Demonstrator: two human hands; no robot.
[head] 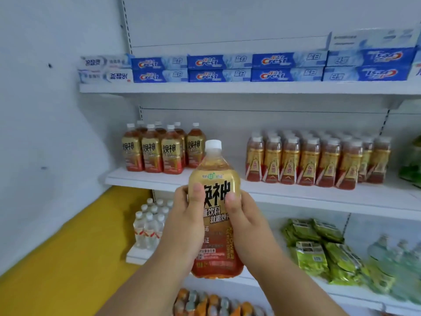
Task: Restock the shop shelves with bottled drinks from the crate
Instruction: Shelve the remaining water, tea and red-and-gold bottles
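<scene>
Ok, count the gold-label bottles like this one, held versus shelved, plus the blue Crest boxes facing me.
Held gold-label bottle, in left hand and right hand: 1
Shelved gold-label bottles, visible: 7
Blue Crest boxes: 8
Total: 16

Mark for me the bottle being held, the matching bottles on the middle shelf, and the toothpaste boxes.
Held bottle [213, 165]: head view, amber shoulder under the white cap.
Matching bottles [172, 153]: head view, gold label of a front bottle.
Toothpaste boxes [219, 69]: head view, blue box fronts, top shelf.
</scene>
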